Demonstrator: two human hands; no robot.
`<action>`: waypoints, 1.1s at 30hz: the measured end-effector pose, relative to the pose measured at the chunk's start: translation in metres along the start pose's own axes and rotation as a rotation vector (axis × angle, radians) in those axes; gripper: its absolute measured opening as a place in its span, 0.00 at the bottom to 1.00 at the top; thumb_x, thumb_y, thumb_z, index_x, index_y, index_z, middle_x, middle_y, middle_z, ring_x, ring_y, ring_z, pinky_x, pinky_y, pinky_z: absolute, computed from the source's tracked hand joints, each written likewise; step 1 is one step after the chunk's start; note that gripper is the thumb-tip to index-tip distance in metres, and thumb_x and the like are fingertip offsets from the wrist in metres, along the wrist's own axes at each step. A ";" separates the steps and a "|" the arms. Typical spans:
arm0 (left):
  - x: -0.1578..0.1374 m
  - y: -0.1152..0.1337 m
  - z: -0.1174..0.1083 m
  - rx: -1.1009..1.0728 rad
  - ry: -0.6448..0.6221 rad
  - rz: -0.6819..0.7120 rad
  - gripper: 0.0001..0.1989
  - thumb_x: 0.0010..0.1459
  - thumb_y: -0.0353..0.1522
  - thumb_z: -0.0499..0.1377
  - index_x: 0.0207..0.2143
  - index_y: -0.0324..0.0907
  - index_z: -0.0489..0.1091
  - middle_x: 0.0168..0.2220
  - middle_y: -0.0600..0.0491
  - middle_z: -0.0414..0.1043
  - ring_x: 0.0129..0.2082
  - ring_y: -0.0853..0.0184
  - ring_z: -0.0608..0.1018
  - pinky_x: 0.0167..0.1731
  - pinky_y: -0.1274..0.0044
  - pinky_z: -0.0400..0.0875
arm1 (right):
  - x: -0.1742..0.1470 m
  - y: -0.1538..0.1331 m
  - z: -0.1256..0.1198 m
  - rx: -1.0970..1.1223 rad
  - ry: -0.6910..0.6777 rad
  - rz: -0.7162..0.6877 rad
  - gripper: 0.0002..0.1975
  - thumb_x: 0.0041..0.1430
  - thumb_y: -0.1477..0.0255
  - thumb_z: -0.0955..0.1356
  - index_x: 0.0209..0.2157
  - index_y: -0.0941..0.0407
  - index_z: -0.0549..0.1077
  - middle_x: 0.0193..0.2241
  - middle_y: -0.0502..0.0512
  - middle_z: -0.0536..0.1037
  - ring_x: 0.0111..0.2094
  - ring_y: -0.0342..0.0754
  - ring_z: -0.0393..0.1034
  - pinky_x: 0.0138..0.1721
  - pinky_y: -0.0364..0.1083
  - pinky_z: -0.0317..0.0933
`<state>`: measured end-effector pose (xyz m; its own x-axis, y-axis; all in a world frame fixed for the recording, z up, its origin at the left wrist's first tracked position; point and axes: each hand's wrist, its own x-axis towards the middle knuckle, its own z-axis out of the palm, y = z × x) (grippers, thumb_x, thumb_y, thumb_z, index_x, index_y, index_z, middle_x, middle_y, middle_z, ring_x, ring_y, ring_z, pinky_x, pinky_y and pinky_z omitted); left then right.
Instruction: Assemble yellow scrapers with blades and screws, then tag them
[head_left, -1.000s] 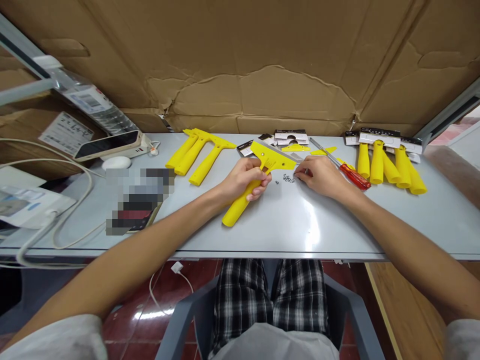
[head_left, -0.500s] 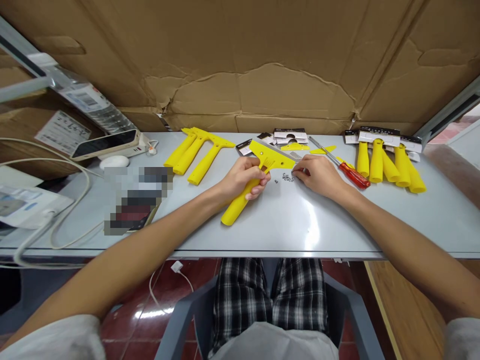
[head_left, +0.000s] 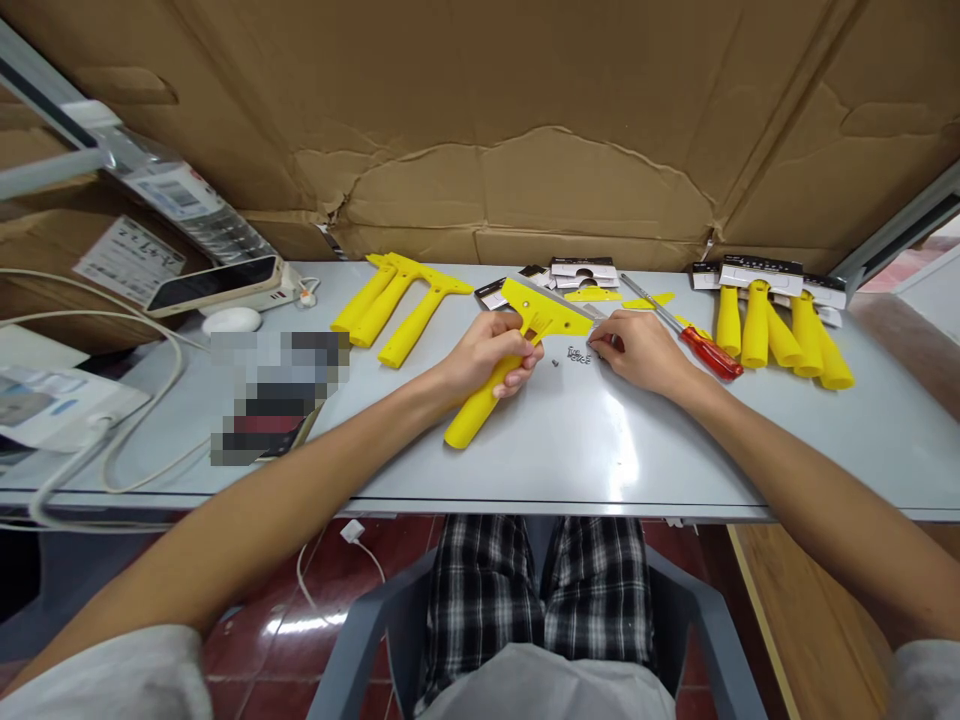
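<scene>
My left hand (head_left: 491, 352) is wrapped round the yellow handle of a scraper (head_left: 474, 415), whose wide head points up and right over the table. A metal blade (head_left: 571, 303) lies along the far edge of that head. My right hand (head_left: 637, 348) is closed at the head's right end, fingertips pinched together beside the blade; what they hold, if anything, is hidden. Just left of those fingertips lies a small pile of screws (head_left: 577, 355), with one loose screw (head_left: 555, 363) apart from it. To the right rests a screwdriver (head_left: 709, 352) with a red handle.
Several yellow scraper handles (head_left: 412, 325) lie at the back left. More scrapers with black-and-white covers (head_left: 761, 272) lie at the right. Yellow plates (head_left: 592, 295) and covers sit at the back. Phone (head_left: 217, 285), cables and a bottle (head_left: 187, 200) occupy the left. Cardboard (head_left: 585, 190) stands behind.
The view has shifted very slightly. Both hands keep almost the same pose, the left on the scraper and the right at its head's end.
</scene>
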<state>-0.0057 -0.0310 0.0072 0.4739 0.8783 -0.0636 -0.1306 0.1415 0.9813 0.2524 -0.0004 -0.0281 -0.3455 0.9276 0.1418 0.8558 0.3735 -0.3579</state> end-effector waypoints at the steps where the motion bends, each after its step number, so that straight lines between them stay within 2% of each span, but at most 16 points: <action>1: 0.000 0.000 0.001 0.001 0.001 0.000 0.09 0.45 0.29 0.64 0.24 0.40 0.64 0.22 0.56 0.68 0.14 0.77 0.66 0.08 0.83 0.57 | 0.000 0.000 0.000 0.004 0.000 -0.004 0.14 0.66 0.67 0.66 0.44 0.54 0.83 0.41 0.56 0.78 0.39 0.41 0.66 0.47 0.43 0.55; 5: 0.000 0.001 0.001 -0.004 -0.002 0.010 0.09 0.45 0.29 0.64 0.24 0.40 0.64 0.22 0.55 0.69 0.14 0.76 0.66 0.08 0.83 0.57 | 0.000 -0.001 0.000 0.019 0.013 -0.011 0.14 0.64 0.67 0.67 0.43 0.56 0.83 0.40 0.57 0.78 0.38 0.40 0.66 0.46 0.44 0.56; 11: 0.000 0.000 0.000 0.000 -0.008 0.005 0.09 0.45 0.29 0.64 0.23 0.40 0.64 0.22 0.55 0.68 0.13 0.76 0.66 0.08 0.83 0.57 | -0.002 -0.006 -0.002 0.028 0.017 0.017 0.15 0.64 0.62 0.68 0.42 0.55 0.84 0.40 0.55 0.78 0.36 0.38 0.64 0.44 0.42 0.54; 18: 0.001 -0.002 -0.002 -0.007 -0.020 0.005 0.09 0.47 0.29 0.64 0.24 0.40 0.64 0.23 0.55 0.69 0.14 0.76 0.67 0.08 0.83 0.58 | -0.001 -0.001 0.000 0.049 0.035 0.008 0.13 0.62 0.69 0.67 0.41 0.55 0.84 0.38 0.55 0.78 0.37 0.39 0.66 0.45 0.43 0.55; 20: 0.001 -0.002 -0.002 -0.013 -0.025 0.011 0.09 0.47 0.29 0.64 0.24 0.40 0.65 0.23 0.55 0.69 0.14 0.76 0.67 0.09 0.83 0.58 | -0.001 -0.001 -0.003 0.099 0.091 0.002 0.13 0.63 0.70 0.67 0.41 0.56 0.84 0.39 0.55 0.79 0.36 0.38 0.66 0.45 0.44 0.57; 22: 0.002 -0.002 -0.002 -0.017 -0.021 0.015 0.08 0.47 0.29 0.64 0.25 0.40 0.65 0.23 0.55 0.69 0.14 0.76 0.67 0.08 0.83 0.58 | -0.002 -0.002 -0.010 0.186 0.213 -0.010 0.13 0.64 0.69 0.67 0.41 0.58 0.83 0.39 0.56 0.79 0.35 0.38 0.66 0.45 0.44 0.59; 24: 0.001 -0.002 -0.001 -0.015 -0.008 0.012 0.08 0.47 0.28 0.64 0.24 0.40 0.65 0.23 0.55 0.68 0.14 0.76 0.66 0.08 0.83 0.57 | -0.004 -0.006 -0.017 0.310 0.349 -0.036 0.14 0.66 0.65 0.67 0.41 0.58 0.83 0.39 0.57 0.78 0.37 0.39 0.67 0.43 0.44 0.61; 26: 0.001 -0.003 0.001 -0.010 0.003 0.005 0.08 0.46 0.28 0.64 0.24 0.40 0.65 0.22 0.55 0.68 0.14 0.76 0.66 0.08 0.82 0.57 | -0.006 -0.011 -0.022 0.458 0.426 -0.083 0.17 0.66 0.58 0.69 0.42 0.56 0.82 0.42 0.59 0.77 0.41 0.41 0.68 0.40 0.42 0.64; 29: 0.000 -0.003 0.003 -0.001 0.005 -0.003 0.07 0.46 0.29 0.64 0.24 0.39 0.66 0.21 0.54 0.67 0.14 0.75 0.66 0.08 0.82 0.57 | -0.009 -0.018 -0.021 0.635 0.402 -0.183 0.19 0.62 0.52 0.72 0.41 0.54 0.82 0.48 0.58 0.74 0.49 0.42 0.69 0.42 0.41 0.69; 33: -0.001 -0.004 0.005 0.012 0.006 -0.003 0.06 0.46 0.29 0.64 0.24 0.39 0.67 0.20 0.55 0.66 0.14 0.75 0.66 0.08 0.82 0.58 | -0.010 -0.023 -0.010 0.688 0.332 -0.244 0.19 0.61 0.52 0.73 0.41 0.53 0.83 0.53 0.58 0.71 0.56 0.43 0.68 0.49 0.43 0.74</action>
<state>-0.0014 -0.0345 0.0045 0.4692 0.8805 -0.0673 -0.1188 0.1384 0.9832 0.2398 -0.0186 -0.0121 -0.2673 0.8127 0.5177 0.3042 0.5810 -0.7549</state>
